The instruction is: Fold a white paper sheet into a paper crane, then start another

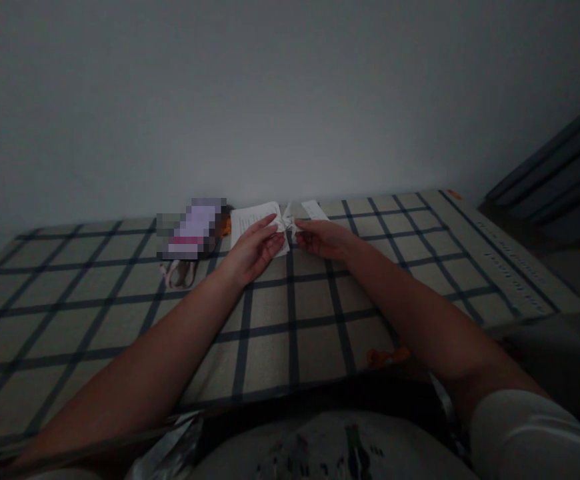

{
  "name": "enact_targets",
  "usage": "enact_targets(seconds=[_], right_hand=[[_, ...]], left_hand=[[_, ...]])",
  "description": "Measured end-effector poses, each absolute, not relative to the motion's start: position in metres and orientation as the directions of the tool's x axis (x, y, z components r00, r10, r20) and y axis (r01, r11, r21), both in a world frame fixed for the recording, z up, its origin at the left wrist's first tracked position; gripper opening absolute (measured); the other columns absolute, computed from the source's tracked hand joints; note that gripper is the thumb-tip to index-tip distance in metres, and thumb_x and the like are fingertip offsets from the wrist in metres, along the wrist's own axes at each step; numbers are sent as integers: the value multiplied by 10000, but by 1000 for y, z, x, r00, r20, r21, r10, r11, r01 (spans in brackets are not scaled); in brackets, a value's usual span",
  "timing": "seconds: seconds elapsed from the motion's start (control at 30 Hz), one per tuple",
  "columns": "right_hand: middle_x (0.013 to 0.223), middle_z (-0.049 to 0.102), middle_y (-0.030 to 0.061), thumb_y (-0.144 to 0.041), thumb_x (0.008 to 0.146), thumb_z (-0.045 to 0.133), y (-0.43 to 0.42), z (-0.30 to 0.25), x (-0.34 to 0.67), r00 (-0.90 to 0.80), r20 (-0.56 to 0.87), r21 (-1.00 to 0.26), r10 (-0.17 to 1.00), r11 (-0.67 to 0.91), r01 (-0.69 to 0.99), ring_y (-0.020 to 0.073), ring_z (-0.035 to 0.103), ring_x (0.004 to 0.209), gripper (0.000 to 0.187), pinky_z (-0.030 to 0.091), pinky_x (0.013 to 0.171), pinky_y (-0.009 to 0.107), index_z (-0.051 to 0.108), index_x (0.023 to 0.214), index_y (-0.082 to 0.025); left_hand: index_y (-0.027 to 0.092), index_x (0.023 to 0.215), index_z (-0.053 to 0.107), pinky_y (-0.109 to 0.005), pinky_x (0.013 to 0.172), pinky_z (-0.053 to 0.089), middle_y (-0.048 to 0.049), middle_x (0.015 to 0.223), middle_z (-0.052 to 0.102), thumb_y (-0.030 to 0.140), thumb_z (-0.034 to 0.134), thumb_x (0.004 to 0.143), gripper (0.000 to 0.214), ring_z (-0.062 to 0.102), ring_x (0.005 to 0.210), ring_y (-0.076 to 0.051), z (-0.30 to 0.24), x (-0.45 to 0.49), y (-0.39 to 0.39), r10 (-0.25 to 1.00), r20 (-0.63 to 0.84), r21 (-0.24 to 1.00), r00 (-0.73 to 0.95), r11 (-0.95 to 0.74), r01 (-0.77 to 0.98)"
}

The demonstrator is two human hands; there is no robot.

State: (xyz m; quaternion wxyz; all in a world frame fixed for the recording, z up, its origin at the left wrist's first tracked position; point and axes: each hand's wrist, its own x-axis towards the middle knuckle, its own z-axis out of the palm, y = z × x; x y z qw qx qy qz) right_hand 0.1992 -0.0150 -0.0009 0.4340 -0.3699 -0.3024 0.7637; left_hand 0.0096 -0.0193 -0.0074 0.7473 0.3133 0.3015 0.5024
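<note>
Between my two hands, near the far side of the table, is a small folded white paper (pixel 288 223) with creased, pointed ends. My left hand (pixel 259 248) pinches its left side between thumb and fingers. The right side is gripped by the fingertips of my right hand (pixel 323 238). Behind and partly under my left hand lies a white sheet with printed lines (pixel 250 217). Beyond my right hand, a smaller white paper strip (pixel 314 210) rests flat on the cloth. Dim light hides the finer folds.
A checked cloth (pixel 270 333) covers the table, which meets a plain wall (pixel 290 100). To the left lies a pixelated purple-white object (pixel 195 227) with a pale looped strap (pixel 177 273). An orange tie (pixel 387 357) is at the near edge. Dark striped fabric (pixel 560 160) hangs at right.
</note>
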Motion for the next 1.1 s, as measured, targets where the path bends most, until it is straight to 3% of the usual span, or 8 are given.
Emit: enact_targets(seconds=[0.2,0.4,0.63,0.73,0.87,1.1], right_hand=[[697,682,-7,-125,940,611,-15,-3,201,-400,-258,-777,880,-435,-456,78,620,613,102,534,582,178,661,853,-144],[760,675,5,-181,978,545,-23,0,197,-547,-26,-790,837,-352,-502,90,625,676,154,538,681,207,681,920,-137],[695,654,-6,-138,972,550,-17,-5,196,-429,-200,-794,881,-403,-455,81,589,604,171,510,601,189,653,836,-151],[743,681,2,-141,957,581,-16,-7,197,-438,-183,-801,880,-392,-453,84,606,641,120,525,634,195,670,877,-143],[743,680,5,-148,952,597,-17,-7,197,-461,-184,-785,868,-411,-463,82,612,643,109,516,623,189,670,873,-136],[726,663,3,-163,979,536,-16,-12,193,-520,-183,-761,835,-454,-462,84,604,621,151,507,594,194,664,905,-137]], left_hand=[[152,1189,662,-154,736,584,-30,854,736,-20,645,829,400,694,679,-71,-7,10,-21,937,-171,773,306,320,-547],[171,1239,638,-167,779,574,-49,1014,743,-23,607,858,429,716,796,-80,-4,11,-26,890,-132,715,436,390,-580],[149,1227,640,-147,755,573,-41,938,744,-16,565,877,395,706,728,-65,-3,9,-22,913,-175,700,370,379,-605],[130,1184,650,-153,731,589,-43,926,747,-3,622,866,346,713,718,-77,-6,9,-22,913,-171,723,371,372,-582],[147,1236,642,-141,739,591,-48,979,754,-31,660,833,441,724,749,-77,-7,8,-21,906,-151,731,396,372,-572],[184,1240,658,-102,709,574,-16,924,748,17,585,920,368,705,685,-43,-1,7,-23,902,-173,683,395,399,-611]])
